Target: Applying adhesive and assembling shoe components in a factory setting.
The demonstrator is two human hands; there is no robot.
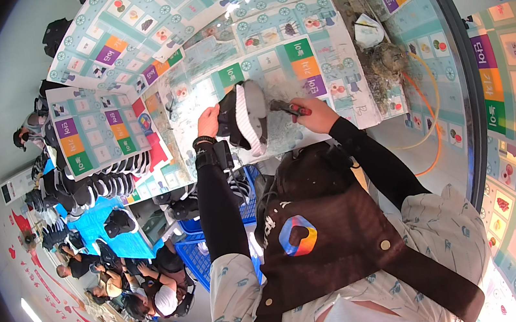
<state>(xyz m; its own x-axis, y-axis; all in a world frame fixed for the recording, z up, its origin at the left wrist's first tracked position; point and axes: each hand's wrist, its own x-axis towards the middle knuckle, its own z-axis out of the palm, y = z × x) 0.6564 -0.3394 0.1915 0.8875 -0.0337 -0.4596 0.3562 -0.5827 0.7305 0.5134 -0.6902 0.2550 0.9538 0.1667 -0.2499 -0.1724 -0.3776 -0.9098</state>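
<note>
My left hand (pixel 208 122) is closed round the black upper of a shoe (pixel 243 118). The shoe is tipped on its side, so its white ribbed sidewall and grey sole face my right hand. In my right hand (pixel 318 116) is a short tool (pixel 285 107) with a red and black handle and a dark head. That head points at the sole, with a small gap between them. What kind of tool it is, I cannot make out. Both hands are above a worktable (pixel 350 108) covered with printed sheets.
Black-and-white shoes (pixel 102 189) stand in rows at the left. Beyond them is a blue surface (pixel 93 223) with more shoes. A blue crate (pixel 194 260) sits below my left arm. Orange and yellow hoses (pixel 435 137) hang at the right. Several people (pixel 158 291) are at the lower left.
</note>
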